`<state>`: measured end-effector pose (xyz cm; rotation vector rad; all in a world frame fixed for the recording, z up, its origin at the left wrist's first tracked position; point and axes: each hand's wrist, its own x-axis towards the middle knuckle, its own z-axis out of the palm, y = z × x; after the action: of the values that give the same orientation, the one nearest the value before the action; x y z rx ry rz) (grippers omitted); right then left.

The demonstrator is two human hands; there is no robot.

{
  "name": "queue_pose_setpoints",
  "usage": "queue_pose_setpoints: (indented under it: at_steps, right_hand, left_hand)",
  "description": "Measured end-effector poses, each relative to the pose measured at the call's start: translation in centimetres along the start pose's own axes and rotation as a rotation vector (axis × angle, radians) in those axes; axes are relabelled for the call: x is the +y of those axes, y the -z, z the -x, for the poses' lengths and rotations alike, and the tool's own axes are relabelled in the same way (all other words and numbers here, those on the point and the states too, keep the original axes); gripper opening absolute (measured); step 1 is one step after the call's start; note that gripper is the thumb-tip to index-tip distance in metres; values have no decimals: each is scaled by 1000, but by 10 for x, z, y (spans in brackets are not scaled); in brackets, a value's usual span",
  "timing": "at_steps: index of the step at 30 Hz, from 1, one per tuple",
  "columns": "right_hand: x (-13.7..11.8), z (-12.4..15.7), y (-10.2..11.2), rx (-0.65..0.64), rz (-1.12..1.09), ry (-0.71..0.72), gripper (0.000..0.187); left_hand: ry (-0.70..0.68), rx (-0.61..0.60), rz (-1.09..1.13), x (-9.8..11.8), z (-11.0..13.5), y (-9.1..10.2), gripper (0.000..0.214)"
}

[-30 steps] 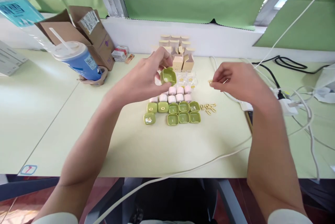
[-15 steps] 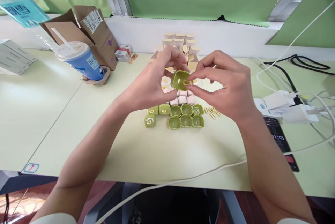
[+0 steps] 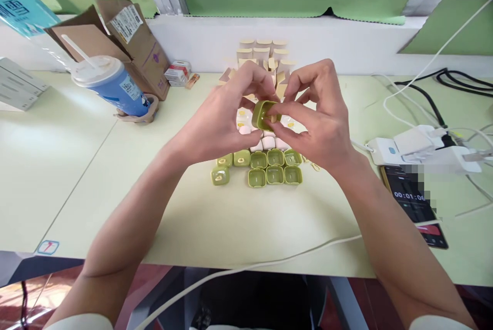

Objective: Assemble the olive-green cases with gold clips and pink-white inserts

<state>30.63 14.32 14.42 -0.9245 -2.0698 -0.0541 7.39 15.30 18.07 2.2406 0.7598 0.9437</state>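
My left hand is closed around a small green plastic cap, held up above the table with its hollow side facing right. The thumb and forefinger of my right hand pinch a small yellow loop at the mouth of the cap, fingertips reaching inside it. Below stand two rows of open green caps. To their left are green caps with yellow loops on top. Several loose yellow loops lie beside the rows, partly hidden by my right hand. Pale pink rounded pieces sit behind.
Open cream boxes stand by the wall. A blue drink cup and a cardboard carton are at the left. A phone, a power strip and cables are on the right. A white cable crosses the table's front edge.
My right fingertips have moved into the cap with the yellow loop, and the right hand has shifted left. The cap has turned slightly in my left hand. The camera view has moved a little.
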Motion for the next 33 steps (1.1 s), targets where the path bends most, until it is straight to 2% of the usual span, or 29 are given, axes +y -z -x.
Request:
queue_pose_setpoints:
  at_steps: [8,11,15,20,23,27,30,33]
  right_hand:
    - [2,1,4,-72,-11,-20,9]
    - [4,0,3,-92,-1,-2,12]
    - [2,0,-2,-59,32,12,15]
    - [0,2,-6,-15,42,-26,15]
    - [1,1,0,-46,14,-26,13]
    - [3,-2,11,-53,-8,16,20]
    - [6,-3,14,23,-41,100,24]
    - [9,-1,13,30,-86,178,19]
  left_hand:
    - [70,-13,-80,-2,3,0,45]
    - [40,-18,-67,-3,2,0,44]
    - [-17,-23,37,-3,0,-1,43]
    - [64,7,19,-4,1,0,44]
    - [80,13,60,-5,1,2,48]
    - [118,61,90,-10,-1,4,53]
    - [60,97,133,-17,-3,3,59]
    - [-2,126,195,-23,-5,3,62]
